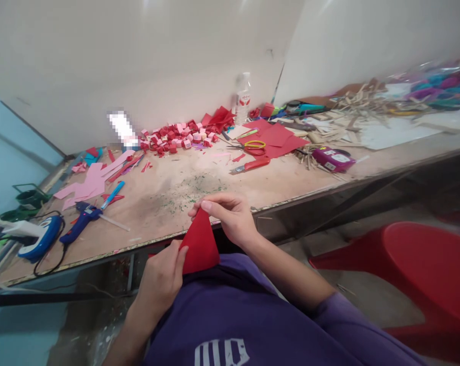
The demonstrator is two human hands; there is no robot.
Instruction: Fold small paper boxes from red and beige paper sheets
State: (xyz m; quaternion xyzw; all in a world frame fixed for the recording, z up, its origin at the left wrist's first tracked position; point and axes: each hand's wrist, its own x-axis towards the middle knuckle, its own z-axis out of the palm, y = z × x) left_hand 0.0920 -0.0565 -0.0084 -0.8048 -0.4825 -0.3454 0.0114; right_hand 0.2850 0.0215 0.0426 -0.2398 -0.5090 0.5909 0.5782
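Note:
A sheet of red paper (201,241) is stretched between my two hands, close to my body and just off the table's front edge. My right hand (232,216) pinches its top corner between thumb and fingers. Lower down, my left hand (163,272) grips the paper's left side, with the thumb on top. Part of the sheet is hidden behind the left hand's fingers. Green crumbs (191,193) lie scattered on the table (153,185) beyond my hands.
Left on the table are a blue glue gun (79,221), pink paper strips (90,183) and a power strip (42,236). Behind lie small folded paper pieces (180,136), scissors (252,147), a red-handled cutter (252,164) and a bottle (243,99). A red stool (431,264) stands at right.

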